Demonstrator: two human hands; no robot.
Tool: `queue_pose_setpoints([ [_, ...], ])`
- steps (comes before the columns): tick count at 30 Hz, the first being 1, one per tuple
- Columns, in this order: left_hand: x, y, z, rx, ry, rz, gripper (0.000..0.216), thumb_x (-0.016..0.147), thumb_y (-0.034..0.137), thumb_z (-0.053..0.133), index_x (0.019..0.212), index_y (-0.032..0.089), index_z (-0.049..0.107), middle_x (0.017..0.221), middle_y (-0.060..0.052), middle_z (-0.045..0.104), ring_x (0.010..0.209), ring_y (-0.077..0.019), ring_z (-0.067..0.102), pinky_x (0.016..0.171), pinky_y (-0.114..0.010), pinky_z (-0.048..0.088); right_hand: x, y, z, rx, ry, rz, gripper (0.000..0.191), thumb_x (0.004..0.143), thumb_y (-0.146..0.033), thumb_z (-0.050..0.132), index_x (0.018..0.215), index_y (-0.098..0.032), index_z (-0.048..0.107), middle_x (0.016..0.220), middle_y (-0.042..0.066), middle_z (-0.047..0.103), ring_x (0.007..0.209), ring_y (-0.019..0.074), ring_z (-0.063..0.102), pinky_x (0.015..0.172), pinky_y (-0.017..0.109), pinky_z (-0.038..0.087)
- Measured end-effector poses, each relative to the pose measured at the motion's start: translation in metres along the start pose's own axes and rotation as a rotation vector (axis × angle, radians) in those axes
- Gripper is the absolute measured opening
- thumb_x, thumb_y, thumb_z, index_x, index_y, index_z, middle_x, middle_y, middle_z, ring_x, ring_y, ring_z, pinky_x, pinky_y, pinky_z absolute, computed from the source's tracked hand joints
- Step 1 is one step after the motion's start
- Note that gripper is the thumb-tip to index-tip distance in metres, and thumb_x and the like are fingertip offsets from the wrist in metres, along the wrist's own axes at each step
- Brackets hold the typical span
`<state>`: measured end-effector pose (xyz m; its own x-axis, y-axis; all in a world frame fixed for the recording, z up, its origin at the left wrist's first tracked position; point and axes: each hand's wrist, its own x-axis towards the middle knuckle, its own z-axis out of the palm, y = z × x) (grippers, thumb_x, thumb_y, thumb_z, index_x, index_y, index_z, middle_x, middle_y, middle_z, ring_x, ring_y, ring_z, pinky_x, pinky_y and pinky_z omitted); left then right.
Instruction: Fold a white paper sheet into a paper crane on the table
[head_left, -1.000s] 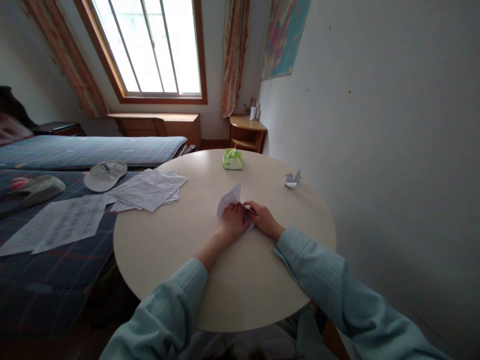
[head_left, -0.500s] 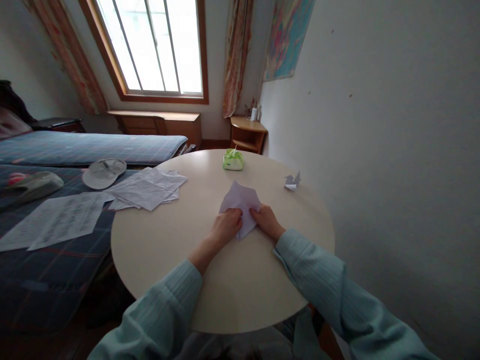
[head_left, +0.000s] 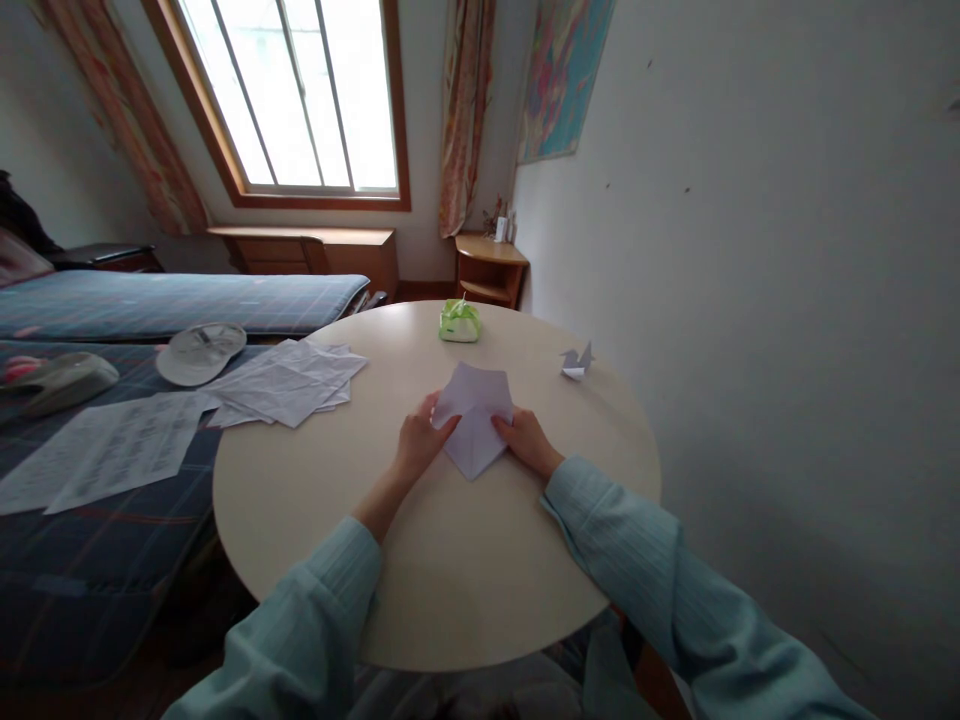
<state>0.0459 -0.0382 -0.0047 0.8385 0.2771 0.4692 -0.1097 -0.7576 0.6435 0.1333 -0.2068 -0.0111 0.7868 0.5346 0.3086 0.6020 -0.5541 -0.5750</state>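
A folded sheet of pale paper (head_left: 474,415) is held over the middle of the round table, its lower end coming to a point. My left hand (head_left: 421,435) grips its left edge, thumb on top and fingers behind. On the opposite edge my right hand (head_left: 527,438) pinches the paper with the thumb on its face. The fingers under the sheet are partly hidden. Beyond it, to the right, stands a small folded paper bird (head_left: 577,361).
The round cream table (head_left: 315,540) has a green tissue pack (head_left: 460,322) at its far edge. Loose paper sheets (head_left: 289,380) overlap its left edge. A cap (head_left: 201,353) and printed sheets (head_left: 112,445) lie on the bed (head_left: 150,560). A white wall (head_left: 787,350) is close on the right.
My left hand has shifted from the paper's middle out to its left edge, uncovering more of the sheet. My right hand keeps its hold. The view has turned slightly.
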Motion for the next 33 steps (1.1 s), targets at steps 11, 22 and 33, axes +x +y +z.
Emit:
queue_pose_setpoints([
  [11,-0.005,-0.004,0.008,0.192,-0.370,0.146,0.034,0.066,0.007,0.044,0.091,0.017,0.064,0.101,-0.007,0.063,0.100,-0.0187,0.053,0.089,-0.030,0.042,0.002,0.002,-0.001,0.142,-0.048,-0.121,0.025,0.079,-0.016,0.041,0.092,-0.018,0.062,0.088,0.004,0.066,0.077,0.0165,0.058,0.071,0.027,0.043],
  [22,0.001,-0.012,0.010,-0.087,-0.273,-0.027,0.025,0.068,0.009,0.048,0.087,0.013,0.064,0.095,-0.008,0.065,0.094,-0.0204,0.057,0.084,-0.034,0.045,0.000,-0.001,-0.003,0.268,-0.035,-0.164,0.024,0.079,-0.023,0.044,0.086,-0.016,0.065,0.091,0.007,0.065,0.084,0.0177,0.057,0.077,0.030,0.043],
  [33,0.003,0.001,-0.019,-0.806,-0.711,-0.284,0.046,0.078,0.048,0.047,0.109,0.014,0.054,0.102,-0.011,0.063,0.094,-0.0208,0.058,0.080,-0.032,0.046,0.004,0.005,-0.002,0.692,0.046,0.037,0.026,0.071,-0.032,0.050,0.084,-0.015,0.064,0.082,0.005,0.065,0.073,0.0170,0.056,0.061,0.026,0.042],
])
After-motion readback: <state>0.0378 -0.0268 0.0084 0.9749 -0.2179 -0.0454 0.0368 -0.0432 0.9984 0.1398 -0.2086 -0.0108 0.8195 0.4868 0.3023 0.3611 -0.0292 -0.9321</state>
